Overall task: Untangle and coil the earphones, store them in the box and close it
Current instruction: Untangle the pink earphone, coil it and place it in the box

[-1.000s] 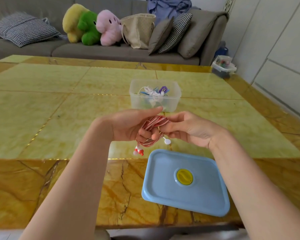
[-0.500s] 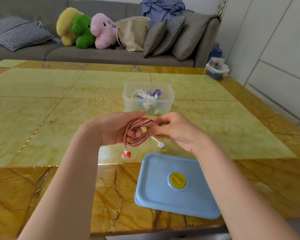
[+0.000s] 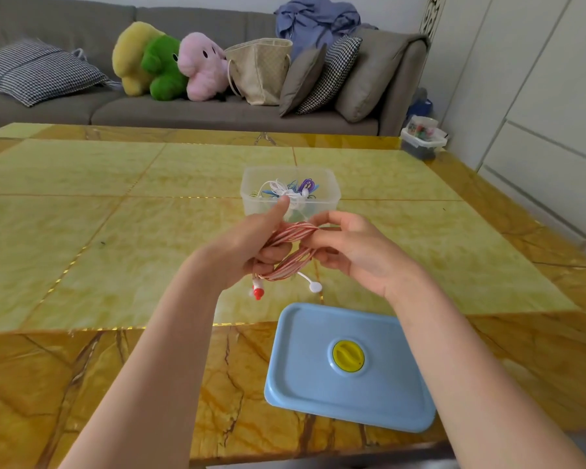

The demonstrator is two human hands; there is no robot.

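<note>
Both hands are up over the table (image 3: 82, 231), working the red-and-white striped earphones (image 3: 290, 250) which are already wound into a loose coil btw. Left hand (image 3: 247, 247) has its fingers curled through the coil from the left, gripping the bundle, w/ the thumb sticking up straight toward the box. Right hand (image 3: 352, 252) pinches the other side of the coil, fingertips closed on the strands near the top of the loop. A red-tipped earbud (image 3: 257, 290) dangles below the left hand, and a white earbud (image 3: 314, 286) hangs off a short white bit of cord under the coil, neither touching the tabletop afaict. The clear plastic box (image 3: 329, 198) sits just behind the hands, open, w/ other earphones in it, white, blue and purple cords all bunched up. Its blue lid (image 3: 305, 377) lies flat on the table near the front edge, under the right forearm, yellow round knob (image 3: 348, 355) in the middle, well apart from the box. Bkgd: grey sofa (image 3: 200, 113) w/ yellow, green and pink plush toys (image 3: 170, 62), a beige tote bag (image 3: 261, 72), checked cushions, and a small storage tub (image 3: 423, 140) on the floor past the table's far right corner.
</note>
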